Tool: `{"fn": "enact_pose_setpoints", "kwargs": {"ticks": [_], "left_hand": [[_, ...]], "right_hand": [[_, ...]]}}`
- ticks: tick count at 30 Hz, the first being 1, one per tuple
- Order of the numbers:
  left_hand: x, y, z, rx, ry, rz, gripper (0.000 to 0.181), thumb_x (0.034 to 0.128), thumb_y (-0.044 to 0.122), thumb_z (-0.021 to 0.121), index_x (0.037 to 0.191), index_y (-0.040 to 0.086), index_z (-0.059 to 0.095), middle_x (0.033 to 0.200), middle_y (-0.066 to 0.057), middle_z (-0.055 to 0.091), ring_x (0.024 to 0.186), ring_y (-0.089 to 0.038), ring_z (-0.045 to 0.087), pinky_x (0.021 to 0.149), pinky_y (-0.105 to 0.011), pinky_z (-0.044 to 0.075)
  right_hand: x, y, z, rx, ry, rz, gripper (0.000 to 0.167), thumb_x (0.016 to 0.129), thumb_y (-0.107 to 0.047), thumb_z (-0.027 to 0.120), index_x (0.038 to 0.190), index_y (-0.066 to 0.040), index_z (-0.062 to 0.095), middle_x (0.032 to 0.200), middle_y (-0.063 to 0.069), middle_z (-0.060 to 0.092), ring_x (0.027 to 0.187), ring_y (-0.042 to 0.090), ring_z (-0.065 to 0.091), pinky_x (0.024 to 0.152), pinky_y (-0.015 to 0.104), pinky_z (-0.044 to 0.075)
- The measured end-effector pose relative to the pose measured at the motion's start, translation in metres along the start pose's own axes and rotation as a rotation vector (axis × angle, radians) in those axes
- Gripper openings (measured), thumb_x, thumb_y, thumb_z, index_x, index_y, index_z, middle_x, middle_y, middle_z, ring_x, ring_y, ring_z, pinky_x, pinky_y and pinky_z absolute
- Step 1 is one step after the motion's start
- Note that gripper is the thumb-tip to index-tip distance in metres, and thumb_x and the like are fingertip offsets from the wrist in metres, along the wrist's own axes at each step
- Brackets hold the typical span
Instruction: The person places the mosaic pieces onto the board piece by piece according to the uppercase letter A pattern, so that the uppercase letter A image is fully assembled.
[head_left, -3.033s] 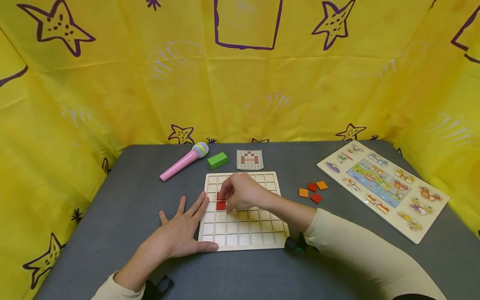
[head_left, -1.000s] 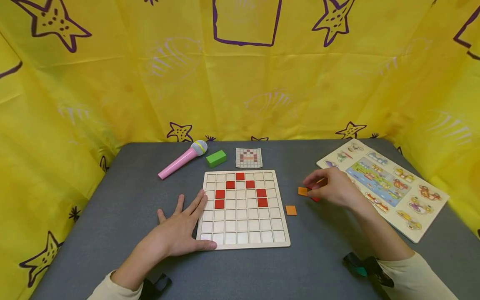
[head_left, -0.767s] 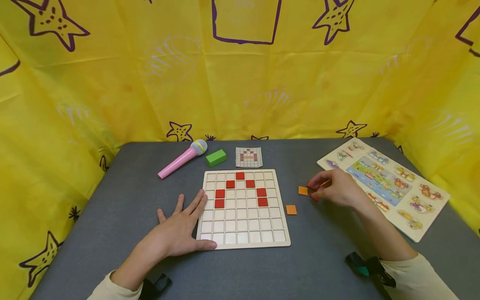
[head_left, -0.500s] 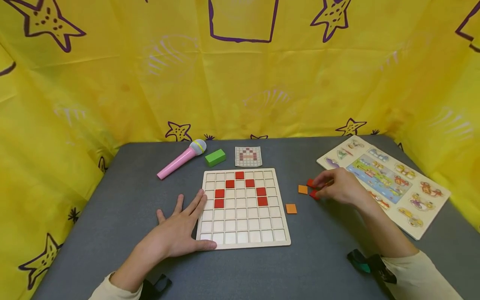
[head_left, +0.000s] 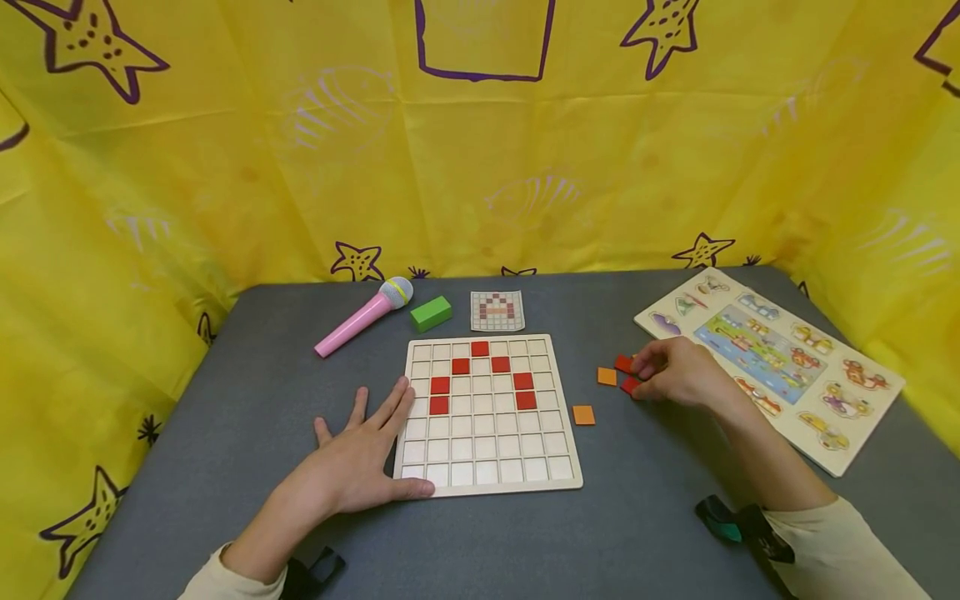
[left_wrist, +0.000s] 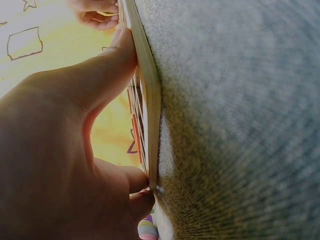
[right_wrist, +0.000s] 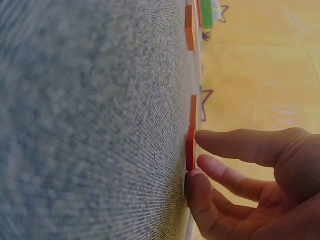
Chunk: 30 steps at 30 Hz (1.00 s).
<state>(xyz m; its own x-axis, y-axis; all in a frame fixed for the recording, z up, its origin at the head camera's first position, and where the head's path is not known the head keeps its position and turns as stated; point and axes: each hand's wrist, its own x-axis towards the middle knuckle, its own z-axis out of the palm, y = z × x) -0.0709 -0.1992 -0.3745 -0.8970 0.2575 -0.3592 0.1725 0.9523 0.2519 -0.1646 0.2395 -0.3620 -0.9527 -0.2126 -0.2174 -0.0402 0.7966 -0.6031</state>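
Observation:
A wooden grid board (head_left: 486, 451) lies on the table with several red tiles (head_left: 480, 348) set in its upper squares. My left hand (head_left: 360, 462) rests spread at its left side, thumb on the lower-left edge and fingertips along the left rim. To the right of the board, my right hand (head_left: 678, 375) bends over loose tiles. In the right wrist view its thumb meets a red tile (right_wrist: 191, 147), and a gap separates thumb and index finger. Two loose red tiles and an orange tile (head_left: 607, 377) show beside the fingertips; a sliver of orange behind them is mostly hidden.
Another orange tile (head_left: 583, 415) lies between board and hand. A patterned grid card (head_left: 497, 311), a green block (head_left: 431, 314) and a pink toy microphone (head_left: 360, 323) lie behind the board. At right is a wooden picture puzzle (head_left: 787, 367). Yellow cloth (head_left: 480, 183) encloses the table.
Three seconds ago my right hand was over the board at a red tile; it has since moved right to the loose tiles. One orange tile now lies nearer the board. My left hand has stayed.

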Motion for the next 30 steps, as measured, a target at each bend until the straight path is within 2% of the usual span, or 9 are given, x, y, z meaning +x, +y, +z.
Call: {"fn": "enact_pose_setpoints", "kwargs": {"ticks": [6, 15, 24, 30], "left_hand": [[0.0002, -0.0003, 0.0006, 0.005, 0.008, 0.002, 0.133, 0.0712, 0.090, 0.067, 0.170, 0.024, 0.006, 0.178, 0.002, -0.002, 0.156, -0.059, 0.007, 0.095, -0.097, 0.006], [-0.0003, 0.0001, 0.0000, -0.005, 0.010, 0.005, 0.133, 0.0715, 0.089, 0.067, 0.170, 0.023, 0.007, 0.178, 0.002, -0.001, 0.156, -0.059, 0.007, 0.094, -0.097, 0.005], [-0.0006, -0.0001, -0.0004, -0.004, 0.012, 0.006, 0.133, 0.0713, 0.089, 0.068, 0.170, 0.023, 0.007, 0.178, 0.001, 0.000, 0.155, -0.059, 0.007, 0.094, -0.097, 0.006], [-0.0008, 0.0003, -0.0006, 0.000, 0.006, 0.001, 0.133, 0.0712, 0.090, 0.067, 0.170, 0.024, 0.006, 0.178, 0.002, -0.001, 0.156, -0.058, 0.007, 0.094, -0.097, 0.006]], "right_hand": [[0.0008, -0.0003, 0.0030, -0.050, 0.017, -0.033, 0.033, 0.072, -0.016, 0.091, 0.099, -0.007, 0.074, 0.089, 0.004, 0.071, 0.082, 0.019, 0.060, 0.071, 0.033, 0.046], [0.0012, -0.0013, 0.0050, -0.066, 0.014, -0.045, 0.027, 0.072, -0.009, 0.086, 0.097, -0.007, 0.074, 0.088, 0.003, 0.070, 0.083, 0.020, 0.059, 0.073, 0.033, 0.044], [0.0010, -0.0030, 0.0055, -0.049, 0.010, -0.039, 0.026, 0.074, -0.006, 0.083, 0.099, -0.007, 0.076, 0.089, 0.005, 0.071, 0.082, 0.020, 0.060, 0.072, 0.033, 0.046], [-0.0029, -0.0055, 0.0072, -0.018, 0.020, -0.066, 0.027, 0.073, -0.003, 0.081, 0.099, -0.007, 0.077, 0.089, 0.005, 0.072, 0.079, 0.019, 0.060, 0.068, 0.033, 0.048]]}}
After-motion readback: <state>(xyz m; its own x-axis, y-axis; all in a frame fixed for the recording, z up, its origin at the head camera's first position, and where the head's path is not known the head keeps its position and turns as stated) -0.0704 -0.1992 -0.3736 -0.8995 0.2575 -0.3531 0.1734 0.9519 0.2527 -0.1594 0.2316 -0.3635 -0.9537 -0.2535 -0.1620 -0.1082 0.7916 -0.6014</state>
